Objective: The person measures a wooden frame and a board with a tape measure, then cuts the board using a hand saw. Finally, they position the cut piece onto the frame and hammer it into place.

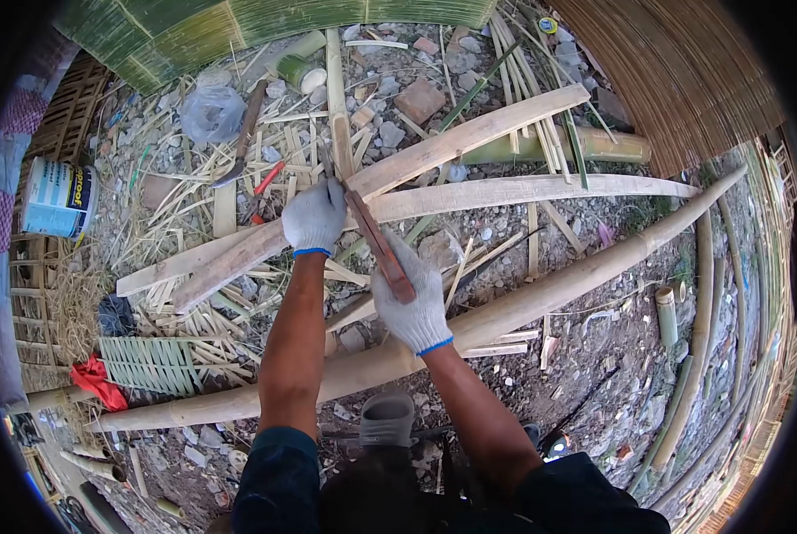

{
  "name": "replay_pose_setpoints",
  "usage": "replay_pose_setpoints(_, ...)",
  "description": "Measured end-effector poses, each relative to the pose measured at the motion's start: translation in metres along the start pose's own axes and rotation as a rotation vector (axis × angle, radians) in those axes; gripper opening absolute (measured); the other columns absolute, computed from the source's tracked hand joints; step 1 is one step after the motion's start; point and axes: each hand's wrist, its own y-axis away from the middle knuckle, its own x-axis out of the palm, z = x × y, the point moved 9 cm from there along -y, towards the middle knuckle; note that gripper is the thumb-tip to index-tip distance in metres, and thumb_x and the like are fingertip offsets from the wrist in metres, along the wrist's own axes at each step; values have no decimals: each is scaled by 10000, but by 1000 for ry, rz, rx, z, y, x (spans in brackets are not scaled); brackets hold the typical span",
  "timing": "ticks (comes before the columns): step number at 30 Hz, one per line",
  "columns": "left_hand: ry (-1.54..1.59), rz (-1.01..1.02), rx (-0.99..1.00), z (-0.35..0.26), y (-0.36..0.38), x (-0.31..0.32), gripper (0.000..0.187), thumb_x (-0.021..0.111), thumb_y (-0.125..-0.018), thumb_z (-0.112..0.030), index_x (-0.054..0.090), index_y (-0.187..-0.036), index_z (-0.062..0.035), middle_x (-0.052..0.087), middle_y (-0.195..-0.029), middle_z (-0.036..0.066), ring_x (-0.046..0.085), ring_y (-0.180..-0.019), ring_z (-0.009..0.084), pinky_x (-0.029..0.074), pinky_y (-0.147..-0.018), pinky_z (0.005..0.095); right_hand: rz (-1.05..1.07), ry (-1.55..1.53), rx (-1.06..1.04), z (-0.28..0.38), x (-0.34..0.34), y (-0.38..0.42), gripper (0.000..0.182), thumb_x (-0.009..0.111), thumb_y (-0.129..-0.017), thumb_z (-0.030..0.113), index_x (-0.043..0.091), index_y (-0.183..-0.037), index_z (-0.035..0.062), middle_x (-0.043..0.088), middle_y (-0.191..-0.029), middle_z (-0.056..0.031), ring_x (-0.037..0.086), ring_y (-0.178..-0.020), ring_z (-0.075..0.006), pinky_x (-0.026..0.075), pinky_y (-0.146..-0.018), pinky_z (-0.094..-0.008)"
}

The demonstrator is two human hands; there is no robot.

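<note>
My right hand (pixel 414 298), in a pale glove with a blue cuff, is wrapped round the brown wooden handle of a tool (pixel 378 243). The tool slants up and left toward my other hand. My left hand (pixel 315 216), gloved the same way, is closed near the tool's upper end, over a long wooden plank (pixel 470 138); what its fingers grip is hidden. A second flat strip (pixel 523 191) crosses beneath the plank. Below both hands, a long bamboo pole (pixel 541 301) runs across the ground.
A curved knife (pixel 243 135), a red-handled tool (pixel 269 178) and a plastic bag (pixel 212 114) lie among bamboo slivers and stones. A labelled bucket (pixel 58 198) stands at left. Red cloth (pixel 101 383) is at lower left; a woven panel (pixel 675 71) is at upper right.
</note>
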Motion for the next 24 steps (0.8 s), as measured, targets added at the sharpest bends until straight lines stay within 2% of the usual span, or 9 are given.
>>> replay_pose_setpoints(3, -25, -8, -33, -2, -2, -4, 478, 454, -1079, -379, 767, -847, -102, 756, -812, 188, 742, -733, 418, 595, -683, 539, 23, -71, 75, 2, -35, 62, 555, 657, -920, 27, 596, -1468, -34, 746, -1254, -245, 762, -1144, -325, 585, -922, -357)
replay_pose_setpoints(5, -34, -15, -39, -2, -6, -1, 479, 458, -1078, -380, 768, -840, -103, 755, -809, 189, 743, -733, 417, 596, -683, 539, 20, -72, 65, -29, -36, 93, 608, 676, -905, 49, 570, -1502, 5, 725, -1267, -267, 759, -1073, -398, 609, -865, -414)
replay_pose_setpoints(12, -26, -3, -9, 0, -2, 1, 473, 455, -1073, -370, 762, -855, -85, 752, -801, 192, 741, -721, 417, 594, -693, 548, -44, -49, -68, -4, 0, -16, 596, 672, -905, 51, 581, -1493, 6, 747, -1074, -309, 757, -1027, -442, 602, -838, -432)
replay_pose_setpoints(15, -3, 2, -25, 1, -3, 2, 479, 455, -1072, -373, 767, -860, -77, 751, -793, 192, 740, -718, 416, 591, -689, 551, 78, -65, 186, -9, -28, 50, 630, 667, -907, 55, 551, -1525, 7, 746, -1174, -289, 754, -1060, -440, 599, -876, -413)
replay_pose_setpoints(16, -18, -22, -30, -1, -2, -1, 489, 451, -1074, -371, 771, -865, -66, 751, -792, 189, 739, -716, 416, 591, -692, 546, 62, -248, 240, -36, -31, 84, 648, 661, -905, 51, 534, -1540, 8, 740, -1224, -274, 762, -1080, -407, 601, -885, -405)
replay_pose_setpoints(18, -23, -28, -26, -1, -6, -3, 492, 448, -1076, -368, 774, -870, -63, 752, -795, 190, 737, -716, 417, 592, -695, 543, 62, -214, 104, -44, -38, 106, 689, 640, -903, 23, 487, -1575, 8, 702, -1373, -243, 770, -1140, -295, 607, -899, -372)
replay_pose_setpoints(19, -29, -15, -16, -1, 1, -1, 494, 447, -1076, -367, 776, -872, -61, 752, -797, 190, 737, -716, 417, 592, -697, 542, 70, 121, 68, -16, -45, 88, 640, 639, -912, 24, 526, -1541, -4, 756, -1212, -233, 792, -1007, -286, 607, -846, -367)
replay_pose_setpoints(21, -9, 14, -15, -2, -1, 1, 496, 444, -1078, -364, 765, -854, -59, 754, -803, 193, 736, -721, 421, 592, -701, 541, 56, -95, 189, -13, -25, 42, 596, 652, -911, 41, 566, -1498, -19, 767, -1013, -215, 772, -837, -335, 599, -780, -370)
replay_pose_setpoints(24, 4, 32, -4, 3, -1, 4, 484, 450, -1073, -362, 758, -844, -68, 753, -802, 193, 738, -722, 419, 593, -700, 541, 13, -74, 23, -13, 2, -16, 552, 667, -908, 53, 602, -1450, -31, 731, -857, -196, 728, -720, -334, 586, -723, -367)
